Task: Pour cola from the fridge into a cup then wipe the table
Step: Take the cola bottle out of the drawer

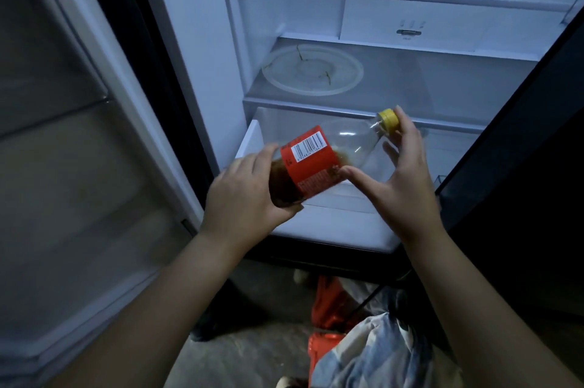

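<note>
A clear plastic cola bottle (319, 160) with a red label and a yellow cap (389, 119) lies tilted in front of the open fridge, cap end up and to the right. A little dark cola sits at its lower end. My left hand (249, 191) grips the bottle's base. My right hand (401, 172) is spread around the neck end, thumb under the label edge and fingertips by the cap. No cup or table is in view.
The fridge interior (474, 81) is lit, with glass shelves, a round clear plate (316, 71) on one shelf and a pulled-out white drawer (341, 223). The open door (63, 135) stands at left. Red and pale bags (363, 340) lie on the floor.
</note>
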`<state>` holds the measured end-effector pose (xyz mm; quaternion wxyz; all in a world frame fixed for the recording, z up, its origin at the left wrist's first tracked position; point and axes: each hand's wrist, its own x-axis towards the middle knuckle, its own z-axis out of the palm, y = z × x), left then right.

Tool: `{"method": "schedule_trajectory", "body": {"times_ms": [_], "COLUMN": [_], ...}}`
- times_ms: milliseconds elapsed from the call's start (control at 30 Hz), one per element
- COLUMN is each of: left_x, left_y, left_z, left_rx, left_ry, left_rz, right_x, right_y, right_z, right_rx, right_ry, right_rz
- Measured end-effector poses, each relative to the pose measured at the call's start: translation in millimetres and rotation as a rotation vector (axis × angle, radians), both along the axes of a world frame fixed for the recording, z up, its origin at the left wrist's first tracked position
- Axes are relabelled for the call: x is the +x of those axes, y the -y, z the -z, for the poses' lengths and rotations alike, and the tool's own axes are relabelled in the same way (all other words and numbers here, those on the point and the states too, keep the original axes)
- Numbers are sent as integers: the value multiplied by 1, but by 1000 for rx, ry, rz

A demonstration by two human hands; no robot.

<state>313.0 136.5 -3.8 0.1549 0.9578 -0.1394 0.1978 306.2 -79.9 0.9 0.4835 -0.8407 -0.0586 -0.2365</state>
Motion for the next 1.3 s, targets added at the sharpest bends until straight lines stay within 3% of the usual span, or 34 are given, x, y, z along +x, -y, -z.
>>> {"method": "schedule_trajectory", "body": {"times_ms": [333, 600, 800, 1000, 1300], "left_x": [-88, -186, -287, -401, -564], "left_y": [-71, -148, -215, -284, -357], "left_z": [-2, -8, -3, 7, 19], "left_rx": [-353, -535, -452, -454, -480], "left_ry": [-187, -228, -102, -111, 39], "left_rz": [-134, -261, -449, -630, -1063], "right_x": [-38, -108, -183, -262, -381], "right_y": [-84, -185, -263, -354, -490], "right_z": [-41, -54, -56, -46, -47], "right_rx": [-265, -231, -287, -252, -220], "right_ry": [209, 223, 226, 219, 276], "right_rz": [-272, -461, -566, -759, -1239]}}
